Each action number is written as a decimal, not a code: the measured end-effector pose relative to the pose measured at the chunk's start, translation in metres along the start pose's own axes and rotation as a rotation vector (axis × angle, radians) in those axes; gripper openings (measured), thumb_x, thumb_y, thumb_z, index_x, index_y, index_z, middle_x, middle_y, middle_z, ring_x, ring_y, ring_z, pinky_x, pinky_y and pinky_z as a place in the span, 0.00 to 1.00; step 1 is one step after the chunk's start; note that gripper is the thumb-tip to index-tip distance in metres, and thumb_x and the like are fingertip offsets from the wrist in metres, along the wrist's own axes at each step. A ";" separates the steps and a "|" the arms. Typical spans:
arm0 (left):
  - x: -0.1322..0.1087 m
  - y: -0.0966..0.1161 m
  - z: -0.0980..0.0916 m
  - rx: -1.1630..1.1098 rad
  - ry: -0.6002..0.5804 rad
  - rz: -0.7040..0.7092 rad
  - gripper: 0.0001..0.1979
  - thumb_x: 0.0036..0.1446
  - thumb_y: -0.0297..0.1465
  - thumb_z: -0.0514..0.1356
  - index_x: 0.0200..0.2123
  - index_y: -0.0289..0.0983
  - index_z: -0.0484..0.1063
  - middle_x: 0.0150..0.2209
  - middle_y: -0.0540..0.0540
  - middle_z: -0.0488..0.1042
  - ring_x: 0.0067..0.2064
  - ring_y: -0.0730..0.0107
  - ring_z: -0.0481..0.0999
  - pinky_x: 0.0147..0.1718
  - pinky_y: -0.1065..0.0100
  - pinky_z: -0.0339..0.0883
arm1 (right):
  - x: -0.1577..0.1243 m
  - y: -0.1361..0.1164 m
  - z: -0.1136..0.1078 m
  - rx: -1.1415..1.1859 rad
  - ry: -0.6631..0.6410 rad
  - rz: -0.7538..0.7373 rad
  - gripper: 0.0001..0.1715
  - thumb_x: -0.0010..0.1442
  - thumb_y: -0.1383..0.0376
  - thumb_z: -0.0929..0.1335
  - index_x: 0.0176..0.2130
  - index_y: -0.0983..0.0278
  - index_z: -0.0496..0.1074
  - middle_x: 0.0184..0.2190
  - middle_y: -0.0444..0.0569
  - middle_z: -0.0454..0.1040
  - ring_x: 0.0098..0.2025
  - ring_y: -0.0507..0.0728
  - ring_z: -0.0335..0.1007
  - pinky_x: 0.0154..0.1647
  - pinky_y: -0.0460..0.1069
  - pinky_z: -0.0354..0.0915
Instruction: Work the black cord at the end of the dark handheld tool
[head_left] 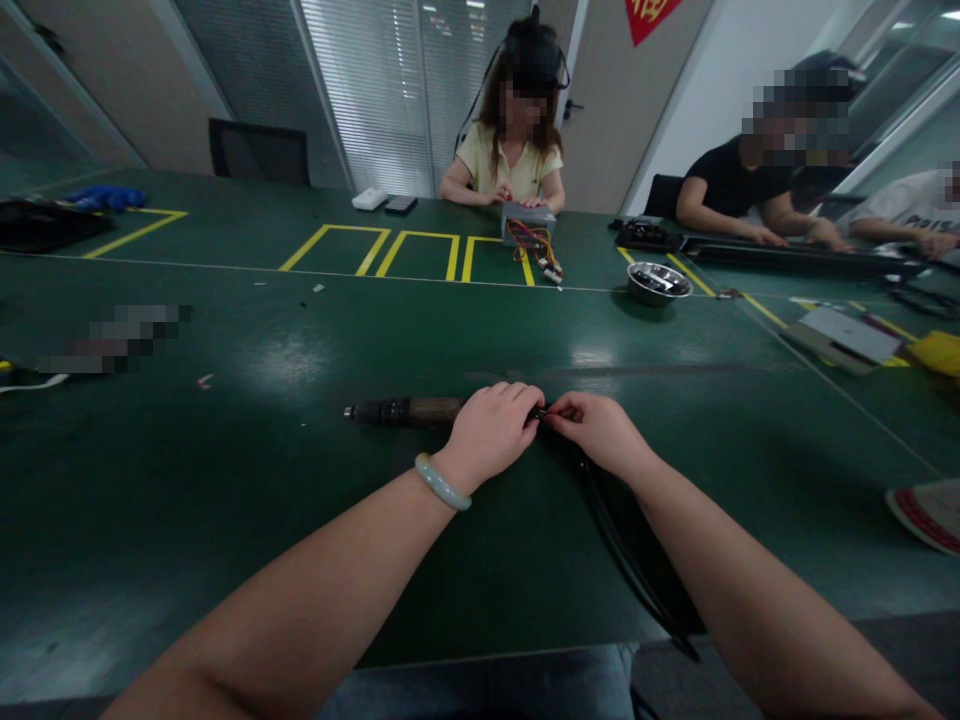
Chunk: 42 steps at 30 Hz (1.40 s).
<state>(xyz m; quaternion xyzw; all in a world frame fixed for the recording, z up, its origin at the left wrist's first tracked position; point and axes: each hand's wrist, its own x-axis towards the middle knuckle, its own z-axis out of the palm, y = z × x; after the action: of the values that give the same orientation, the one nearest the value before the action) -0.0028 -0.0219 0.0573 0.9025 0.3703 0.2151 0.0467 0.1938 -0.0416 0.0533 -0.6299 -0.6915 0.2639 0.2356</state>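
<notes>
A dark electric screwdriver [401, 411] lies sideways on the green table, its metal tip pointing left. My left hand [493, 428] is wrapped over its rear end, with a pale green bangle on the wrist. Close against it, my right hand [604, 432] pinches at the dark cable end beside the screwdriver's rear. The fingers hide most of that joint, so I cannot tell whether cable and tool are joined. From below my right hand a black cable [619, 545] runs down across the table's near edge.
Across the table [225, 500], a person handles a grey box [529, 222] with coloured wires. A steel bowl [658, 284] holds small parts. Two more people sit at the right behind a long black part [795, 254]. White cardboard [847, 335] lies on the right.
</notes>
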 end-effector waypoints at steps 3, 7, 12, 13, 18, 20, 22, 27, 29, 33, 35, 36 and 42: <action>0.000 0.000 0.001 0.000 -0.003 0.007 0.08 0.61 0.31 0.57 0.44 0.39 0.68 0.43 0.47 0.72 0.45 0.63 0.71 0.44 0.62 0.66 | 0.000 0.001 0.000 0.009 -0.004 0.001 0.08 0.57 0.59 0.69 0.35 0.60 0.77 0.29 0.43 0.78 0.29 0.53 0.72 0.28 0.46 0.61; 0.001 -0.001 0.002 0.006 -0.003 0.017 0.07 0.61 0.31 0.57 0.43 0.40 0.68 0.43 0.47 0.72 0.45 0.63 0.71 0.44 0.61 0.66 | 0.000 0.001 0.001 0.004 -0.003 0.001 0.08 0.57 0.59 0.69 0.34 0.59 0.77 0.29 0.43 0.78 0.28 0.52 0.71 0.28 0.46 0.61; 0.000 0.000 0.002 -0.002 0.008 0.003 0.08 0.60 0.31 0.58 0.44 0.39 0.68 0.42 0.47 0.72 0.45 0.62 0.71 0.44 0.61 0.66 | -0.001 0.001 0.000 0.020 -0.004 0.003 0.07 0.57 0.59 0.70 0.34 0.59 0.77 0.29 0.42 0.78 0.28 0.52 0.71 0.28 0.46 0.61; 0.000 0.000 0.002 -0.002 0.004 0.009 0.07 0.61 0.31 0.58 0.43 0.39 0.68 0.42 0.47 0.72 0.45 0.62 0.71 0.44 0.61 0.66 | -0.001 0.001 -0.001 0.020 -0.005 0.002 0.07 0.57 0.60 0.69 0.35 0.59 0.77 0.29 0.43 0.78 0.28 0.52 0.71 0.28 0.46 0.61; 0.000 0.000 0.001 0.003 0.001 0.012 0.08 0.61 0.31 0.57 0.44 0.39 0.67 0.43 0.47 0.73 0.45 0.62 0.72 0.44 0.61 0.66 | 0.000 0.001 0.000 0.011 0.000 -0.003 0.08 0.57 0.59 0.69 0.35 0.60 0.77 0.29 0.43 0.78 0.29 0.52 0.71 0.28 0.46 0.61; 0.000 0.001 0.001 0.004 0.008 -0.013 0.10 0.61 0.31 0.58 0.46 0.39 0.66 0.43 0.46 0.73 0.45 0.62 0.72 0.44 0.61 0.66 | 0.000 0.001 0.000 0.006 0.005 -0.004 0.08 0.57 0.59 0.69 0.34 0.60 0.77 0.29 0.43 0.78 0.29 0.52 0.71 0.28 0.46 0.61; 0.000 0.001 0.000 0.005 0.012 -0.039 0.13 0.61 0.33 0.58 0.48 0.39 0.65 0.43 0.45 0.73 0.45 0.62 0.72 0.43 0.61 0.67 | -0.001 0.000 0.000 0.005 0.006 -0.004 0.08 0.57 0.59 0.69 0.34 0.60 0.77 0.29 0.43 0.78 0.29 0.52 0.71 0.29 0.46 0.61; 0.000 0.002 -0.002 0.012 -0.023 0.001 0.08 0.62 0.32 0.56 0.45 0.39 0.68 0.43 0.47 0.72 0.46 0.63 0.72 0.44 0.61 0.67 | -0.001 -0.001 -0.001 -0.014 0.007 -0.008 0.09 0.57 0.59 0.69 0.34 0.60 0.77 0.29 0.44 0.78 0.29 0.53 0.71 0.28 0.46 0.61; 0.000 0.002 -0.003 0.018 -0.044 0.016 0.07 0.63 0.32 0.55 0.43 0.39 0.69 0.44 0.47 0.72 0.46 0.63 0.71 0.44 0.61 0.66 | -0.001 -0.001 -0.001 -0.022 0.007 -0.013 0.09 0.57 0.59 0.69 0.35 0.60 0.77 0.29 0.44 0.78 0.29 0.53 0.71 0.28 0.46 0.61; 0.000 0.002 -0.003 0.021 -0.030 0.004 0.08 0.62 0.32 0.56 0.45 0.39 0.67 0.44 0.47 0.72 0.46 0.63 0.71 0.45 0.61 0.66 | 0.000 0.001 0.000 -0.004 0.002 -0.015 0.09 0.58 0.59 0.69 0.35 0.60 0.77 0.29 0.43 0.78 0.29 0.53 0.71 0.29 0.46 0.61; 0.000 0.003 -0.002 0.018 -0.012 -0.018 0.10 0.62 0.33 0.57 0.46 0.39 0.66 0.43 0.46 0.73 0.46 0.62 0.72 0.44 0.61 0.66 | 0.000 0.001 0.000 -0.007 0.000 -0.014 0.08 0.58 0.59 0.69 0.34 0.59 0.77 0.29 0.43 0.78 0.29 0.53 0.71 0.29 0.46 0.61; 0.000 0.003 -0.002 0.016 -0.005 -0.033 0.11 0.61 0.34 0.57 0.47 0.39 0.65 0.43 0.46 0.73 0.46 0.62 0.72 0.44 0.61 0.67 | 0.000 0.002 0.000 -0.011 -0.001 -0.013 0.08 0.57 0.59 0.69 0.34 0.59 0.77 0.29 0.43 0.78 0.29 0.52 0.71 0.29 0.46 0.61; 0.000 0.002 -0.001 0.022 -0.012 -0.009 0.08 0.62 0.33 0.57 0.44 0.39 0.66 0.42 0.47 0.72 0.45 0.62 0.72 0.43 0.62 0.66 | 0.000 0.001 0.000 -0.020 0.008 -0.017 0.08 0.57 0.60 0.69 0.35 0.59 0.77 0.29 0.43 0.78 0.30 0.53 0.71 0.30 0.46 0.61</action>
<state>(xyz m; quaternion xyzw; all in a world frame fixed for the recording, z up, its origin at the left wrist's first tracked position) -0.0016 -0.0233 0.0591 0.9024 0.3766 0.2054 0.0402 0.1951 -0.0417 0.0527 -0.6274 -0.6985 0.2524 0.2341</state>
